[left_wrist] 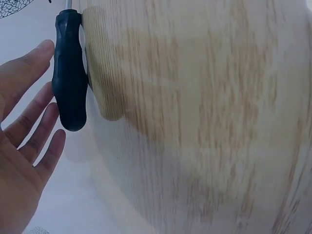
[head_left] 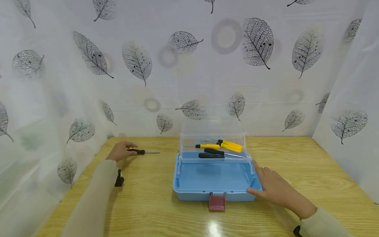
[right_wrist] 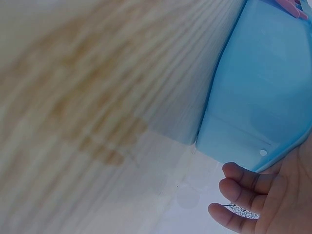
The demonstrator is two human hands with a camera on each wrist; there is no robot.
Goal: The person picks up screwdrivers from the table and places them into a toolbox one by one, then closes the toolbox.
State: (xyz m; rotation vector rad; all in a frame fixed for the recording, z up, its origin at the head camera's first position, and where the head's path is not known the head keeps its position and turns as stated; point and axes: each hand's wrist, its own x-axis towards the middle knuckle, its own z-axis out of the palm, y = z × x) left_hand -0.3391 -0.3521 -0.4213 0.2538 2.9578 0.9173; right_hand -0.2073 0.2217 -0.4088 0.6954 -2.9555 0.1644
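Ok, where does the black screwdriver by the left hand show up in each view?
Head: left of centre, the screwdriver at the left hand, its tip pointing right.
Left wrist: top left, running out past the top edge.
Right wrist: not in it.
Shared landmark: the wooden table.

So the toolbox (head_left: pixel 189 196) sits on the table (head_left: pixel 142 204), a bit right of the middle, latch (head_left: pixel 217 203) at the front. Its raised lid (head_left: pixel 213 128) is at the back, with five screwdrivers (head_left: pixel 217 146) bunched there (can't tell if they're in the lid or on the table behind it). Way over left, near the table's far edge, there's a lone screwdriver (head_left: pixel 137 152), handle by the left hand (head_left: pixel 119 151), shaft pointing right toward the box. The right hand (head_left: pixel 273 186) is at the toolbox's right side, thumb by the front corner. Curtain (head_left: pixel 192 79) behind everything and down both sides.
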